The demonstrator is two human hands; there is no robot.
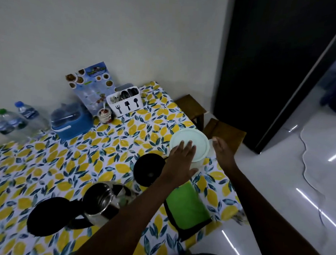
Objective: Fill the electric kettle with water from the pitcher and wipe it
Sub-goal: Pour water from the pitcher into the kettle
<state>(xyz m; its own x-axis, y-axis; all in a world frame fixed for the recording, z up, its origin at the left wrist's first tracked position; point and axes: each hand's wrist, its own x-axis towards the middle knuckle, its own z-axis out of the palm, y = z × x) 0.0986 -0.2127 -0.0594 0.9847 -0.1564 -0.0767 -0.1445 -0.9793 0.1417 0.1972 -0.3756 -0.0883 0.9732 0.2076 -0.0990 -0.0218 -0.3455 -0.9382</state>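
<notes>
The steel electric kettle (99,201) stands near the table's front with its black lid (48,216) swung open to the left. Its round black base (149,169) lies behind it. A white pitcher with a pale round lid (193,140) stands at the table's right edge. My left hand (180,162) rests flat on the near side of that lid, fingers spread. My right hand (222,150) hovers open just right of the pitcher, by its side. A folded green cloth (187,206) with a black border lies below the pitcher.
The lemon-print tablecloth (67,162) covers the table. At the back stand water bottles (17,118), a blue container (72,120), a small jar (104,114), a menu card (92,84) and a white cutlery holder (126,102). Wooden stools (222,131) sit beyond the right edge.
</notes>
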